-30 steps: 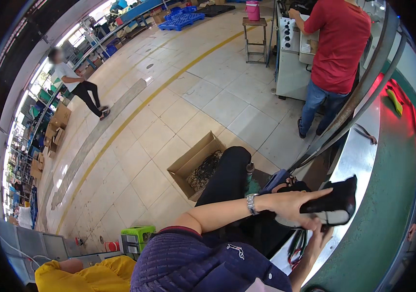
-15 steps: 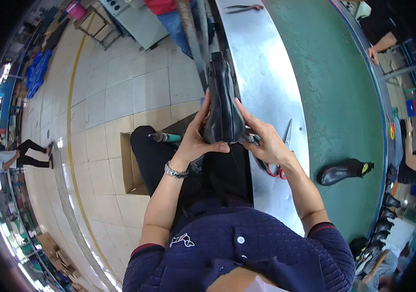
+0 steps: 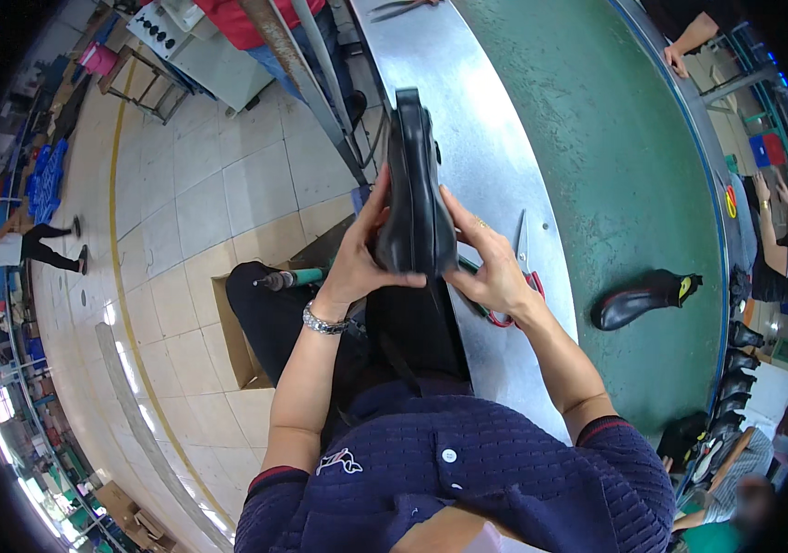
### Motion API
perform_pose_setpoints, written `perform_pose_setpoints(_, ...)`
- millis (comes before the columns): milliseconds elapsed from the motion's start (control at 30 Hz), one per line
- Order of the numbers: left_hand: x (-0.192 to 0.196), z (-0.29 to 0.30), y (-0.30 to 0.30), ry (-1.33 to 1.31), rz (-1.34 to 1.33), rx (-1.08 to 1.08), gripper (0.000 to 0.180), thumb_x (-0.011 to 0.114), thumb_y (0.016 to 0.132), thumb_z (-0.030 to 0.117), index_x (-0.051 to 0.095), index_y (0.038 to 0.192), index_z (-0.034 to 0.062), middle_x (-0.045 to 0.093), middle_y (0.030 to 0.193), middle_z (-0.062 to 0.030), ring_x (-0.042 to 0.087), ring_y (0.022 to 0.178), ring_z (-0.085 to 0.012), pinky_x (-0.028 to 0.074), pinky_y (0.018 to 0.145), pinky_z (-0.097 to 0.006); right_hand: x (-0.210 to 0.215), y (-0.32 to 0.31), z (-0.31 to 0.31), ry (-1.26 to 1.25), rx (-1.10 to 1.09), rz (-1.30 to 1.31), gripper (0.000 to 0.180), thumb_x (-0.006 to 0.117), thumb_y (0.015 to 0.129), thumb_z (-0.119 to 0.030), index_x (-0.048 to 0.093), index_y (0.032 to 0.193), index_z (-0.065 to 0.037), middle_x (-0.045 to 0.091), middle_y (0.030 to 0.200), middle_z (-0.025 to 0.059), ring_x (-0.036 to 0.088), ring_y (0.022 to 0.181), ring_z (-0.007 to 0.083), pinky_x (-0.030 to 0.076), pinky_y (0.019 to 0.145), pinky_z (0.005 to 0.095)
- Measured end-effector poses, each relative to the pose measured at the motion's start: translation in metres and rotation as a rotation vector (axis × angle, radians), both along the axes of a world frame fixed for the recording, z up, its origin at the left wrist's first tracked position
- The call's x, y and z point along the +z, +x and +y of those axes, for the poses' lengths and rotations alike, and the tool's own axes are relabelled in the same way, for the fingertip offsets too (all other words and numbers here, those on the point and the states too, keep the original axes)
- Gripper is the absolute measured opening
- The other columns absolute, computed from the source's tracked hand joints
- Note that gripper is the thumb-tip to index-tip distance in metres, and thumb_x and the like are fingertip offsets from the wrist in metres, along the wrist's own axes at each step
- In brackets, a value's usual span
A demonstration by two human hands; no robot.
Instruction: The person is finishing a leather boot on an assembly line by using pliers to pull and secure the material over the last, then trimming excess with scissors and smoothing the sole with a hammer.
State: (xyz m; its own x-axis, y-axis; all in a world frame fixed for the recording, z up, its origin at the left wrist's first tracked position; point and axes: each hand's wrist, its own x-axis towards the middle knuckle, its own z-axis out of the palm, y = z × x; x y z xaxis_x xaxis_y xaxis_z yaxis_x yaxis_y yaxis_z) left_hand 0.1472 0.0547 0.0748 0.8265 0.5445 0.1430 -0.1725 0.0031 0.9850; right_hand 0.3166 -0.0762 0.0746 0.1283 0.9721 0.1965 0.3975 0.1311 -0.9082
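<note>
Black boot (image 3: pixel 420 203): held up between 2 hands, seen across the left edge of the metal surface (image 3: pixel 481 120), narrow end pointing away. Left to right: cardboard box (image 3: pixel 241 336) on the floor, partly behind the left leg; green-handled tool (image 3: pixel 297 278) near the knee. Left hand (image 3: pixel 357 263) curved around the boot's left flank, thumb across its near end. Right hand (image 3: pixel 495 272) cups the opposite flank; gripping from 2 sides probably steadies it and keeps its long central strip facing the person. Red-handled scissors (image 3: pixel 524 241) on the surface, near its right edge, just beside the right hand, presumably for easy reach. Beyond that edge, green strip (image 3: pixel 578 157) carries another boot (image 3: pixel 638 300), toe toward the metal, perhaps set aside there.
</note>
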Motion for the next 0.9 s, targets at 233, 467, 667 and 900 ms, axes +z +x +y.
perform_pose_setpoints(233, 0.026, 0.005, 0.021, -0.443, 0.16, 0.097, 0.077, 0.07, 0.089, 0.028, 0.027, 0.149, 0.0055, 0.045, 0.14, -0.0109, 0.046, 0.125, -0.0176, 0.038, 0.104, -0.032, -0.001, -0.033, 0.003, -0.171, -0.32, 0.084, 0.091, 0.075, 0.08, -0.027, 0.023, 0.152, -0.007, 0.065, 0.11, 0.0226, 0.067, 0.092, 0.0319, 0.051, 0.081, 0.0356)
perform_pose_setpoints(467, 0.027, 0.001, 0.018, -0.077, 0.433, 0.08, 0.052, 0.06, 0.095, 0.039, 0.055, 0.125, -0.0026, 0.064, 0.107, -0.0082, 0.059, 0.099, -0.0147, 0.046, 0.088, -0.027, -0.021, -0.023, -0.001, -0.167, -0.434, 0.28, 0.059, 0.05, 0.098, -0.03, 0.033, 0.146, 0.002, 0.066, 0.108, 0.0252, 0.065, 0.1, 0.0258, 0.047, 0.089, 0.0338)
perform_pose_setpoints(667, -0.003, 0.024, -0.003, -0.169, 0.41, 0.06, 0.05, 0.052, 0.098, 0.043, 0.067, 0.105, -0.0043, 0.068, 0.086, -0.0023, 0.06, 0.075, -0.0076, 0.049, 0.068, -0.024, -0.001, -0.016, -0.014, -0.272, -0.268, 0.456, 0.059, 0.05, 0.098, -0.016, 0.026, 0.15, -0.003, 0.064, 0.1, 0.0071, 0.057, 0.084, 0.0075, 0.05, 0.068, 0.024)
perform_pose_setpoints(900, 0.001, 0.011, 0.007, -0.348, 0.269, 0.102, 0.048, 0.056, 0.097, 0.042, 0.066, 0.11, -0.0034, 0.067, 0.095, -0.0018, 0.058, 0.084, -0.0058, 0.048, 0.075, -0.022, 0.006, -0.016, -0.013, -0.272, -0.29, 0.599, 0.061, 0.051, 0.097, -0.012, 0.025, 0.15, -0.002, 0.06, 0.111, 0.0043, 0.057, 0.08, 0.0058, 0.049, 0.067, 0.0217)
